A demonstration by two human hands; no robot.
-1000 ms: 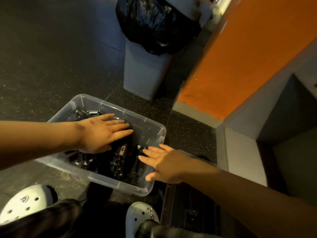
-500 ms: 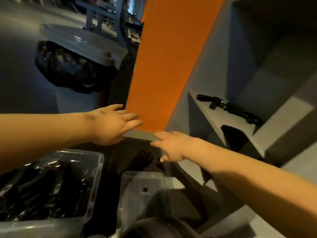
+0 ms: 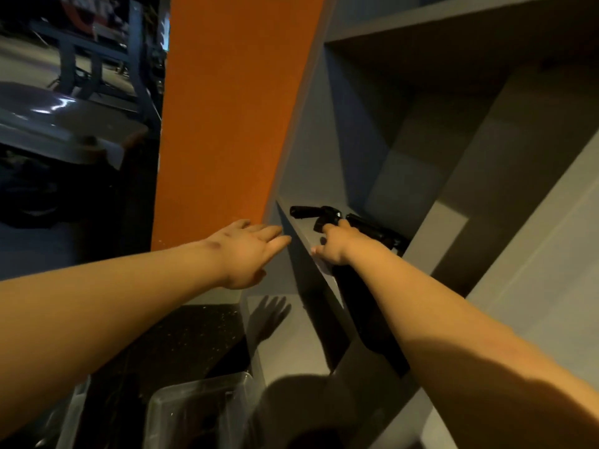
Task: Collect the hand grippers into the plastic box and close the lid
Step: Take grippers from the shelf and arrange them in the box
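A black hand gripper (image 3: 304,211) lies on a grey shelf (image 3: 293,228) inside the cubby unit, with a second black handle (image 3: 376,233) running off to its right. My right hand (image 3: 335,246) reaches into the cubby, and its fingers curl over the middle of the hand gripper while the thumb sticks out to the left. My left hand (image 3: 249,251) hovers flat with straight fingers in front of the shelf's left edge, holding nothing. The clear plastic lid (image 3: 194,403) lies on the floor at the bottom. Just a corner of the clear plastic box (image 3: 73,413) shows at the lower left.
An orange panel (image 3: 227,108) rises left of the grey cubby unit (image 3: 486,157). A grey bin with a black bag (image 3: 58,150) stands at the far left on the dark speckled floor (image 3: 181,338). A dark shape (image 3: 363,315) lies on the lower shelf under my right forearm.
My view swung up from the box to the shelves. Both hands left the box. The right hand has moved forward into the cubby onto the hand gripper; the left hand followed alongside.
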